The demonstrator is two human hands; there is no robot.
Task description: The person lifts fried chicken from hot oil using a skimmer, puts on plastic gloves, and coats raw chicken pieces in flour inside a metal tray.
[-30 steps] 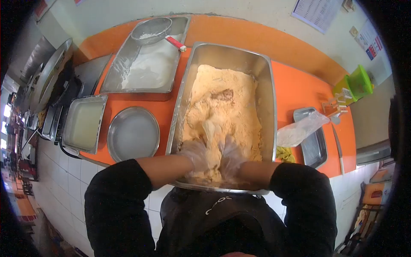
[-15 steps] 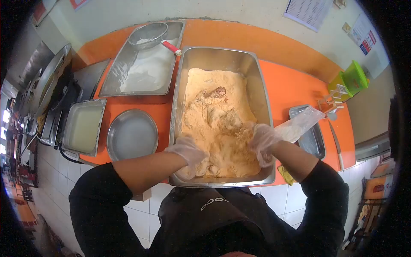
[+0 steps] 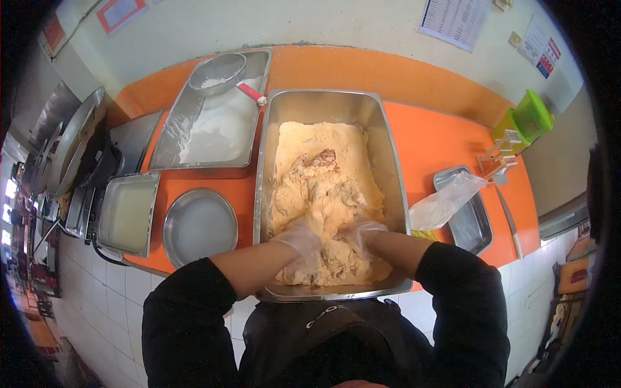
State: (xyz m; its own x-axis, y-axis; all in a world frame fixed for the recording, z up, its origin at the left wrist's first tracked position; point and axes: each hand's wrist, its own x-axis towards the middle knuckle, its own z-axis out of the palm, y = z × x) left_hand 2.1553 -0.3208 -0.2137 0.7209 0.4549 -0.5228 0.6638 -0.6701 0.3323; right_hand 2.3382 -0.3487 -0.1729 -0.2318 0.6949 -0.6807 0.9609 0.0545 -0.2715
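L hand (image 3: 303, 243) & R hand (image 3: 361, 235) moved closer tog., in orange powder (image 3: 314, 137); grips hidden, can't tell.

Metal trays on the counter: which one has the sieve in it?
The tray with white powder, back left: only it has the red-handled sieve, resting at its far end.

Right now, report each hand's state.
Left hand: gloved, in the pale-orange powder; grip can't be told.
Right hand: gloved, in the same powder; grip can't be told.
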